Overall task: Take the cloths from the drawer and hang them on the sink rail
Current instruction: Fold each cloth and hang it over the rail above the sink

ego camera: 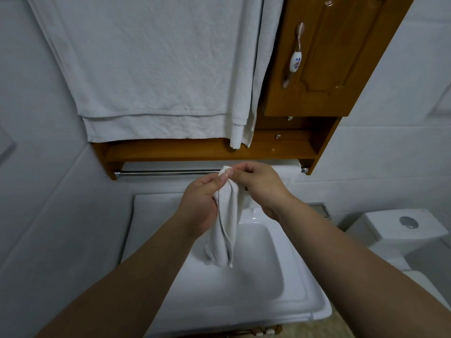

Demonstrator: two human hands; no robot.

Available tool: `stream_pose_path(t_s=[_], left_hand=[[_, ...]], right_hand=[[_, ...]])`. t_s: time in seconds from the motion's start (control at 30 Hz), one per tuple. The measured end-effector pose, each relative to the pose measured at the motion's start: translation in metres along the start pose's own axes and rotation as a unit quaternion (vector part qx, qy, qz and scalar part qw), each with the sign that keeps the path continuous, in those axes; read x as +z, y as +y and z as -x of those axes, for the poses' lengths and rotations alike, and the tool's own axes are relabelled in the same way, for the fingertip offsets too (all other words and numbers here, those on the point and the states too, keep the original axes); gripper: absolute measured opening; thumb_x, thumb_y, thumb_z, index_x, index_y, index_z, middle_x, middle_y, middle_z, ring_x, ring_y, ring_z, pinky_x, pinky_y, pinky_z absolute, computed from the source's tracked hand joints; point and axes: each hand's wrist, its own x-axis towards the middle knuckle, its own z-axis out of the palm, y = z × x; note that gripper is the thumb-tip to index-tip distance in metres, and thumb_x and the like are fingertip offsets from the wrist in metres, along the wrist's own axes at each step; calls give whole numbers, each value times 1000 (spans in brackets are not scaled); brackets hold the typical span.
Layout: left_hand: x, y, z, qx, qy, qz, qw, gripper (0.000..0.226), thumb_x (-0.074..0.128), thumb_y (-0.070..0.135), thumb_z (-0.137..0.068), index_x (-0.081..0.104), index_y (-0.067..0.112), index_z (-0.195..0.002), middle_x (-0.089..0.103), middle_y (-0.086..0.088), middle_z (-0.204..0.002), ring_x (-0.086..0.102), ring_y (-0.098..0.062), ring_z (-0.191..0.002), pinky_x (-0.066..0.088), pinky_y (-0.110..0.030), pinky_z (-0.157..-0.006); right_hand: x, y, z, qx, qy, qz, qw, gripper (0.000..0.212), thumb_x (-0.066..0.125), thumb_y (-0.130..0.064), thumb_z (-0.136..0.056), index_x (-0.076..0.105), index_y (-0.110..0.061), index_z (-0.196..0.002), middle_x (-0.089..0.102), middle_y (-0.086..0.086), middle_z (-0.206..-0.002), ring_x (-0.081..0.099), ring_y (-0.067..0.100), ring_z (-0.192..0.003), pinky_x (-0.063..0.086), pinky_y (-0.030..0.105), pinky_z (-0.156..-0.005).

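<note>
Cloth (225, 228) in question: small white one, held up over the sink basin, just in front of the rail, hanging down in loose folds. Now biggest to smallest.

Bath towel (151, 69), white, large, draped at the top of the view and covering most of the wall unit's left side; a narrower white towel (244, 98) hangs along its right edge.

Wood cabinet (341, 57), honey-brown, upper right, door shut, with a metal handle (295, 54) that has a white ceramic insert with a blue floral print. An open shelf (195, 150) runs below the cabinet and towels.

Sink (244, 301), white, rectangular basin, lower centre, directly under the hands.

Toilet cistern (400, 228), white, far right, round chrome flush button on its lid.

Rail (168, 172), chrome bar mounted under the shelf; left part bare. Something white hangs at its right end behind the right hand, cannot tell what exactly.

Left hand (200, 206) is closed around the cloth's upper part, thumb pressing the fabric near the top corner. Right hand (258, 184) pinches that same top corner between thumb and fingertips, its other fingers curled. Both hands meet at the corner, near the rail's middle, not touching it as far as visible. Both forearms are bare.
</note>
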Motion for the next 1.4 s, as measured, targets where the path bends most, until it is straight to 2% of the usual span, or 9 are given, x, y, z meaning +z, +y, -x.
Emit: stream_pose_path(t_s=[0.13,0.23,0.4,0.53,0.63,0.83,1.1,1.2,1.4], left_hand=[[-8,15,0,56,8,-155,986,23,67,28,-88,72,12,-104,72,-18,-105,68,-36,-101,52,-49,-93],[-11,29,-2,116,23,-310,943,9,65,32,-91,73,26,-94,75,0,-93,71,-18,-89,55,-34,-80],[-8,44,-5,175,56,-477,859,11,62,28,-94,73,30,-96,72,12,-88,65,-6,-83,46,-23,-70],[-1,51,-5,225,72,-522,819,16,59,24,-96,72,22,-105,72,9,-97,64,-8,-90,46,-20,-76],[-1,60,-6,249,79,-521,813,15,59,25,-96,71,26,-105,70,13,-95,61,0,-88,39,-6,-71],[2,76,-7,319,30,-566,759,18,58,23,-96,70,23,-110,64,16,-94,57,6,-90,37,-4,-75],[6,98,-12,323,35,-496,805,15,57,32,-96,66,45,-98,67,29,-95,60,9,-91,40,-1,-74],[7,105,-14,328,39,-494,804,15,55,38,-94,65,49,-96,67,28,-95,61,6,-92,43,-5,-76],[-10,120,-20,338,101,-488,798,12,56,39,-93,67,44,-94,66,32,-89,59,11,-89,44,-9,-78]], right_hand=[[0,1,1,-14,-32,-25,999,12,73,-28,-88,74,-18,-94,72,17,-99,65,21,-85,49,37,-79],[-1,4,-1,-25,-50,-47,997,8,71,-19,-88,74,-19,-95,67,28,-97,60,28,-83,49,42,-77],[2,10,-3,-54,-45,-15,997,21,70,-10,-88,72,-20,-107,63,8,-74,63,17,-71,54,31,-66],[6,11,-3,-59,-21,-40,997,18,72,-9,-87,71,-12,-105,60,10,-71,60,19,-68,52,37,-66],[5,15,-1,-64,-31,-40,997,13,75,-15,-83,73,-16,-96,61,5,-66,61,18,-66,52,35,-69],[6,25,8,-63,-105,-1,992,20,76,-23,-80,74,-16,-98,73,19,-96,70,34,-86,56,53,-88],[12,48,20,-87,-184,376,904,30,65,-39,-90,66,-10,-88,69,7,-88,63,24,-82,53,40,-75],[12,66,20,-59,-204,447,869,29,64,-39,-90,57,-13,-79,64,7,-86,61,28,-86,42,31,-67],[-11,101,17,-25,-189,481,856,21,58,-31,-92,63,-15,-105,66,14,-115,60,31,-106,43,28,-79]])
